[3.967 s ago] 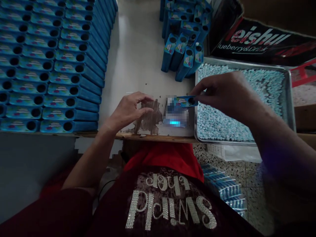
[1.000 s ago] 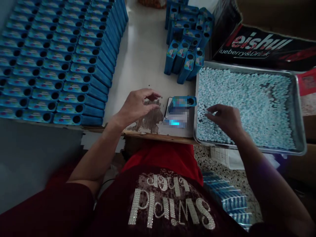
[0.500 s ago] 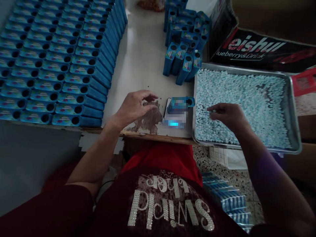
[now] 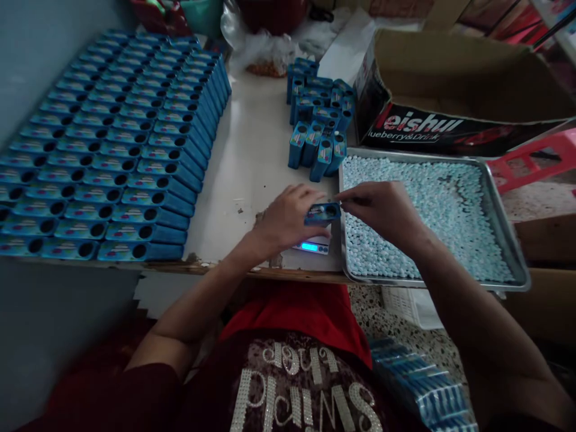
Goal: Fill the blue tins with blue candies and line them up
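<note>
A blue container [image 4: 323, 213] with a dark round hole at its right end is held by my left hand [image 4: 292, 219], thumb below and fingers above. Under it is a small scale [image 4: 315, 245] with a lit blue display. My right hand [image 4: 382, 210] is pinched at the container's right end, over the left rim of the metal tray [image 4: 504, 222]; what its fingertips hold is too small to make out. Pale blue-green pellets [image 4: 405, 234] cover much of the tray.
Rows of blue containers [image 4: 117, 144] fill the left of the table, and a looser group [image 4: 315, 129] stands behind the scale. An open cardboard box [image 4: 432, 129] is behind the tray. A clear bag [image 4: 265, 57] lies at the back. Wrapped blue packs [image 4: 423, 384] are on the floor.
My left hand has moved right and closed on the blue container at the scale. My right hand has moved left from over the pellets to the container's end. The view has tilted up.
</note>
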The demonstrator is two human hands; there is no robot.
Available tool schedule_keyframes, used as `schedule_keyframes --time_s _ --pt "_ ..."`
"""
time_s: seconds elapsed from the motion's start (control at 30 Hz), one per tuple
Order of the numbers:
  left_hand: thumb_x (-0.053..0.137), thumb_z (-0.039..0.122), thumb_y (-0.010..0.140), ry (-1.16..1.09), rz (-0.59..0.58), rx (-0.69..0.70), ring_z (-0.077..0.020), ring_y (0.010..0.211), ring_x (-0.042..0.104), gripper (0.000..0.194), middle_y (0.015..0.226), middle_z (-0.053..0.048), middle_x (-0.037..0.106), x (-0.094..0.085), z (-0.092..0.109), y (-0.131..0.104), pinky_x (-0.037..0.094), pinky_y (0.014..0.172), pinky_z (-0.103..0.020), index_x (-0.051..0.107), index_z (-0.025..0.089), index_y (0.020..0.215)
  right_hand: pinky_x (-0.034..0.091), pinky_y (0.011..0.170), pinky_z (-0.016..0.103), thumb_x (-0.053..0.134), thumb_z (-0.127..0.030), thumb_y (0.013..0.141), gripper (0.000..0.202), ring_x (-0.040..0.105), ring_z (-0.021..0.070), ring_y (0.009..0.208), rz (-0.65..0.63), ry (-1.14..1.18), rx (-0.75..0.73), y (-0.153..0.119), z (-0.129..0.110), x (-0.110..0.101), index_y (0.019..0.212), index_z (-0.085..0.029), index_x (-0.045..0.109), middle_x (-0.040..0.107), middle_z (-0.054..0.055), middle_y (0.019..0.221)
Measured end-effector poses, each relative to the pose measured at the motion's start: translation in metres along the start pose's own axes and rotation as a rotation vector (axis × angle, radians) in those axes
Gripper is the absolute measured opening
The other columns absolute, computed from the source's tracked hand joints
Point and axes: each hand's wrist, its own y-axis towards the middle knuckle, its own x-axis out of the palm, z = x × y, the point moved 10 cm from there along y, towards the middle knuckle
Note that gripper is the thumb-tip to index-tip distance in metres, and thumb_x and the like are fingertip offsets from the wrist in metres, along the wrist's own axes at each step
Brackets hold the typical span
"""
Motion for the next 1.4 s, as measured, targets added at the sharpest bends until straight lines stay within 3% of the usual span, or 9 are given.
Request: schedule_keyframes --time_s 0.13,0.27,0.37,0.5,0.63,0.77,0.97,1.13,1.4 --pt "0.088 0.024 0.105 0.151 -0.244 -0.021 -0.0366 0.134 0.078 0.037 0.140 -0.015 0.083 0.011 0.017 0.022 0.065 0.113 -0.050 0.080 0.017 0.141 0.060 0.076 0.035 0.084 -0.033 0.078 0.022 0.073 0.0211 0.080 0.147 0.458 0.259 0.013 0.051 -0.013 0.098 -0.025 0.087 0.080 0.005 0.088" --pt "0.088 0.020 0.099 0.246 -0.211 -0.067 -0.0368 0.126 0.080 0.032 0.131 -0.012 0.086 -0.034 0.002 0.041 0.065 0.103 -0.047 0.085 0.023 0.130 0.046 0.062 0.031 0.082 -0.043 0.072 0.024 0.055 0.0168 0.067 0.096 0.624 0.325 0.045 0.057 0.005 0.087 -0.027 0.074 0.062 0.001 0.079" --pt "0.090 0.018 0.094 0.311 -0.113 -0.038 -0.0359 0.123 0.079 0.038 0.127 -0.010 0.086 -0.074 -0.024 0.056 0.063 0.104 -0.046 0.086 0.025 0.131 0.038 0.061 0.031 0.080 -0.051 0.083 0.027 0.047 0.0167 0.063 0.070 0.482 0.187 0.081 0.034 0.017 0.088 -0.025 0.074 0.055 -0.001 0.072" --pt "0.082 0.018 0.095 0.410 -0.106 -0.002 -0.0347 0.119 0.077 0.028 0.120 -0.012 0.084 -0.110 -0.065 0.072 0.062 0.105 -0.045 0.089 0.023 0.122 0.040 0.069 0.033 0.072 -0.038 0.093 0.024 0.059 0.0214 0.070 0.147 0.089 -0.014 0.133 0.003 0.017 0.102 -0.020 0.087 0.063 0.002 0.069" --pt "0.082 0.021 0.091 0.450 -0.121 -0.086 -0.0334 0.111 0.077 0.028 0.111 -0.010 0.082 -0.138 -0.116 0.083 0.062 0.099 -0.043 0.092 0.025 0.116 0.042 0.073 0.034 0.068 -0.032 0.102 0.032 0.070 0.0246 0.078 0.032 -0.212 -0.065 0.171 -0.006 0.026 0.115 -0.019 0.093 0.071 0.004 0.070" --pt "0.092 0.030 0.084 0.305 -0.213 -0.187 -0.0294 0.104 0.078 0.036 0.108 -0.008 0.082 -0.142 -0.156 0.082 0.061 0.093 -0.038 0.093 0.023 0.119 0.040 0.073 0.034 0.068 -0.029 0.104 0.032 0.074 0.0259 0.087 -0.036 -0.380 -0.060 0.184 -0.002 0.028 0.119 -0.020 0.095 0.082 0.007 0.084" --pt "0.091 0.032 0.086 0.302 -0.190 -0.156 -0.0291 0.104 0.077 0.043 0.109 -0.009 0.081 -0.140 -0.169 0.077 0.061 0.094 -0.038 0.093 0.023 0.128 0.045 0.077 0.034 0.066 -0.021 0.099 0.044 0.077 0.0273 0.093 -0.069 -0.497 -0.046 0.191 -0.012 0.030 0.133 -0.025 0.095 0.087 0.007 0.098" --pt "0.088 0.028 0.079 0.429 -0.210 -0.149 -0.0312 0.102 0.076 0.041 0.103 -0.009 0.077 -0.148 -0.190 0.087 0.060 0.091 -0.039 0.096 0.025 0.119 0.054 0.082 0.034 0.071 -0.024 0.100 0.046 0.081 0.0305 0.104 -0.199 -0.567 -0.031 0.209 -0.016 0.051 0.141 -0.025 0.092 0.089 0.010 0.115" --pt "0.086 0.027 0.086 0.435 -0.236 -0.153 -0.0313 0.112 0.076 0.041 0.115 -0.010 0.079 -0.174 -0.208 0.090 0.060 0.096 -0.040 0.093 0.025 0.126 0.055 0.073 0.035 0.093 -0.027 0.082 0.027 0.084 0.0376 0.105 -0.401 -0.749 -0.034 0.229 -0.020 0.083 0.108 -0.021 0.093 0.088 0.016 0.114"
